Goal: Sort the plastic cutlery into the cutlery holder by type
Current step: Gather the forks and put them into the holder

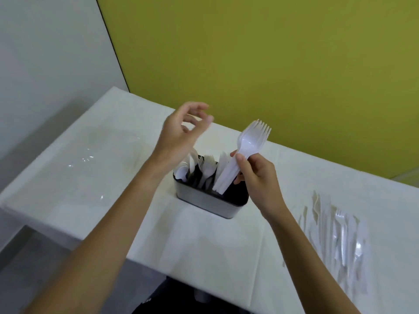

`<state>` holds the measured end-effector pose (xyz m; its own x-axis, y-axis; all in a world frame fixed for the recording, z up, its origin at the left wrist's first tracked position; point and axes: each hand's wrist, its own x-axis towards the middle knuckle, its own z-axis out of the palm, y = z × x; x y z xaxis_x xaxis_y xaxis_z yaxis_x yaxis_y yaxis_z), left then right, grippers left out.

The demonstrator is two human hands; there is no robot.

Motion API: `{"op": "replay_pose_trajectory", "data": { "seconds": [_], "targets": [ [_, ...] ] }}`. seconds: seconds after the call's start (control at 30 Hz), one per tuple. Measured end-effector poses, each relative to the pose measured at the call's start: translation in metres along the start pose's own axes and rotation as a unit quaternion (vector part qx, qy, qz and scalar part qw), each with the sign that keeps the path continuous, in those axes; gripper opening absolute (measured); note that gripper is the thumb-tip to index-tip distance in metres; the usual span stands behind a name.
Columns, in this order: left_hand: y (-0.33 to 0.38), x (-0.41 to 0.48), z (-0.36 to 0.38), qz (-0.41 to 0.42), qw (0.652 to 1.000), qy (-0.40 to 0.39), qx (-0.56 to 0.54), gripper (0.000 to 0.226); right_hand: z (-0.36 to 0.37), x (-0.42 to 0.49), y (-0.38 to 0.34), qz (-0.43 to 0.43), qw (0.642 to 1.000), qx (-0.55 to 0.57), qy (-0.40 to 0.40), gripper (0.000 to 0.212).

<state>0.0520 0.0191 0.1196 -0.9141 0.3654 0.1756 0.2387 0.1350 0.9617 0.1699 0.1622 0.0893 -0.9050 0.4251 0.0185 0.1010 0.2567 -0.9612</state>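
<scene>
Yellow-green wall behind white-covered desk (204,245). Cutlery holder (204,203) mid-desk, part filled with white cutlery. Right hand (256,175) grips forks (249,141), tines up, handle ends at holder's right compartment. Left hand (183,132) released, blurred, above holder. Loose cutlery pile (335,234) on desk, right.

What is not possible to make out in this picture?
Head view only:
- Cutlery holder: its dividers, hidden by cutlery and dark inside.
- Forks: their number, stacked, handles covered by right hand.
- Left hand: fingers blurred by motion.
- Plastic packets at right: contents blurred, glare.
</scene>
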Motion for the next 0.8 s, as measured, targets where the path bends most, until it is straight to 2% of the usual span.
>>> {"op": "replay_pose_trajectory", "data": {
  "seconds": [0.1,0.2,0.33,0.43,0.53,0.8],
  "targets": [
    [-0.033,-0.002,-0.026,-0.065,0.996,0.057,-0.019,0.015,0.026,0.004,0.002,-0.002,0.998,0.008,0.055,0.015],
    [-0.074,-0.009,-0.032,-0.145,0.987,0.035,-0.056,0.032,0.049,0.002,0.012,-0.012,0.996,-0.037,0.086,0.012],
    [-0.102,-0.02,-0.021,-0.237,0.961,0.002,-0.139,0.046,0.066,-0.008,0.029,-0.015,0.986,-0.148,0.078,0.024],
    [-0.103,-0.026,-0.013,-0.255,0.954,-0.043,-0.156,0.056,0.072,-0.013,0.027,0.002,0.977,-0.207,0.05,0.015],
    [-0.105,-0.028,-0.008,-0.261,0.948,-0.044,-0.174,0.057,0.075,-0.015,0.02,0.01,0.978,-0.204,0.039,0.038],
    [-0.109,-0.027,-0.005,-0.268,0.945,-0.027,-0.188,0.059,0.068,-0.007,0.015,-0.028,0.96,-0.275,0.05,0.032]
  ]
}}
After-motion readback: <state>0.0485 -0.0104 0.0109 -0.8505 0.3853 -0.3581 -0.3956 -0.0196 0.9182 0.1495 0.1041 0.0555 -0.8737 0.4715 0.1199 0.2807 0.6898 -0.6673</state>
